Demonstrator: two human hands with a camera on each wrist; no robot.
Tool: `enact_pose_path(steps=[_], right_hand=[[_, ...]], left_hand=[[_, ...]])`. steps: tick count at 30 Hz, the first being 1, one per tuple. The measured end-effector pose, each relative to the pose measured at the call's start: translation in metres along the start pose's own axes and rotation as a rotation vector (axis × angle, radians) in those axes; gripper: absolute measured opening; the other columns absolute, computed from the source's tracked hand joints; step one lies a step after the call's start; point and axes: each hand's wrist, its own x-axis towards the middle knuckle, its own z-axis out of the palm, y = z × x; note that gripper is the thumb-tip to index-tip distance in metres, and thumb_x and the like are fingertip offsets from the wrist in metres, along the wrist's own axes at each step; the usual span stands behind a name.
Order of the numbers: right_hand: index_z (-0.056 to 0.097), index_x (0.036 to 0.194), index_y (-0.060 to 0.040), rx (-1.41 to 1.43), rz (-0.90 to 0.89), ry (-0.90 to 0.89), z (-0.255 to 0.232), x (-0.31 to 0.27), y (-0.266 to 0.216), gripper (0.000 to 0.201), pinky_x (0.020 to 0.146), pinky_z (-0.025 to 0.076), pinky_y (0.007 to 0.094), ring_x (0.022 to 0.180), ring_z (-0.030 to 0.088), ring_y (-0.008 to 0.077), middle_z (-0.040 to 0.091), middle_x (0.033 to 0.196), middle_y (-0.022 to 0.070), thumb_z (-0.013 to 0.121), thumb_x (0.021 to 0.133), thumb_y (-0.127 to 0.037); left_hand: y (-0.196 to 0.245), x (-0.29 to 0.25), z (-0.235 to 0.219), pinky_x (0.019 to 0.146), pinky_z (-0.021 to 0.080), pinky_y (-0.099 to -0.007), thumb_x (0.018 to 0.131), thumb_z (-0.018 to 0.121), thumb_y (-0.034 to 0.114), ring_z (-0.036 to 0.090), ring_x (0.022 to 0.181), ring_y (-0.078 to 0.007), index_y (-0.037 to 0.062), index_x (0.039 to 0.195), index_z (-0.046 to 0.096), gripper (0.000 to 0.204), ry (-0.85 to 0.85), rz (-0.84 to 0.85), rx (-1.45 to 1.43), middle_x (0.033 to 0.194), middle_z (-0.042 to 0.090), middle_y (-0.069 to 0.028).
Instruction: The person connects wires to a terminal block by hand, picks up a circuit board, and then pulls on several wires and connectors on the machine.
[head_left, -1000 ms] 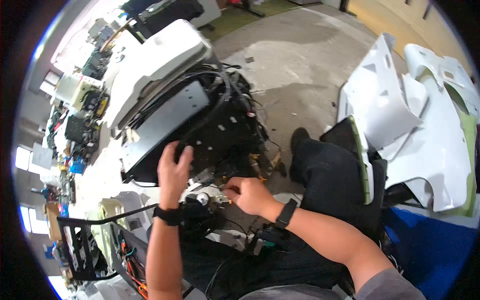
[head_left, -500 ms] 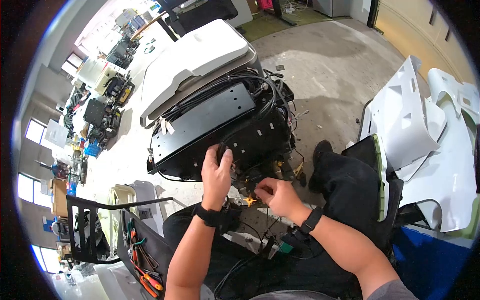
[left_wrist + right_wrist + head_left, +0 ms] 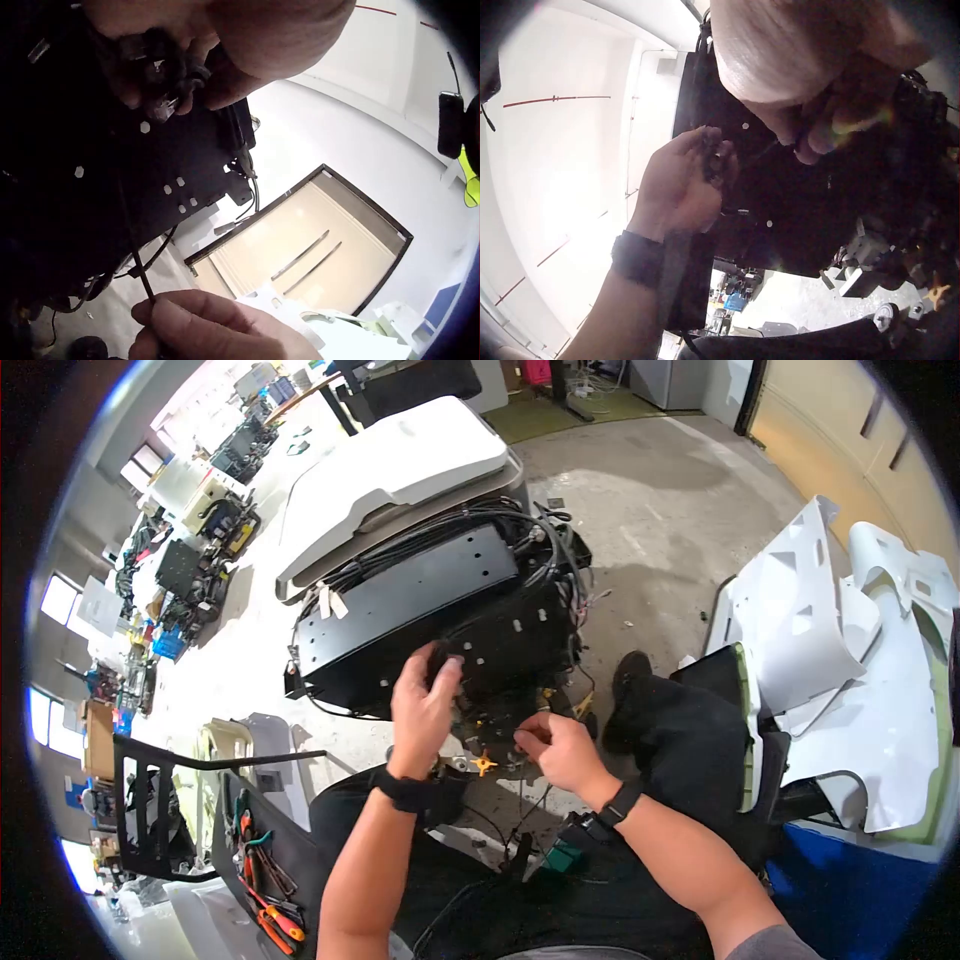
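Note:
My left hand [image 3: 422,705] is raised in front of the black metal housing [image 3: 410,585] of a machine with a white cover [image 3: 400,455]. Its fingers curl round a small bunch of dark plug connectors [image 3: 161,82], seen from below in the left wrist view. Lower and to the right, my right hand [image 3: 565,752] pinches a thin black cable [image 3: 137,259] between thumb and fingertips. That cable runs up taut across the dark panel toward the left hand; its upper end is lost against the black.
An orange star-shaped part [image 3: 484,763] sits below the housing. Pliers and screwdrivers [image 3: 265,890] lie in a dark holder at left, beside a black frame [image 3: 150,810]. White body panels [image 3: 790,610] stand at right, near a blue surface [image 3: 850,870]. Loose wires hang below the hands.
The head view has swung, so the machine and both hands appear farther right than a second ago. Both hands keep their grips, and the orange part shows more plainly between them.

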Motion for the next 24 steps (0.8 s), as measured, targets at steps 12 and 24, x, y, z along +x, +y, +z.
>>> enact_pose_path(steps=[12, 24], right_hand=[[0.061, 0.087, 0.0014, 0.124, 0.047, -0.006, -0.006, -0.005, -0.02, 0.02, 0.063, 0.047, 0.0329, 0.07, 0.062, 0.0246, 0.064, 0.08, 0.0151, 0.059, 0.082, -0.018], [0.061, 0.087, 0.0007, 0.108, 0.0, -0.019, -0.017, -0.004, -0.029, 0.019, 0.062, 0.046, 0.0316, 0.069, 0.061, 0.022, 0.064, 0.076, 0.0121, 0.059, 0.082, -0.018]], left_hand=[[0.02, 0.004, 0.0, 0.07, 0.044, -0.0251, 0.082, 0.06, 0.013, 0.056, 0.077, -0.0131, -0.0055, 0.103, 0.054, 0.029, 0.079, 0.111, 0.296, 0.084, 0.061, -0.0105], [0.044, 0.01, 0.008, 0.059, 0.041, -0.0257, 0.09, 0.052, 0.026, 0.053, 0.062, -0.0121, -0.0029, 0.088, 0.055, 0.029, 0.047, -0.015, 0.424, 0.069, 0.058, -0.0062]])
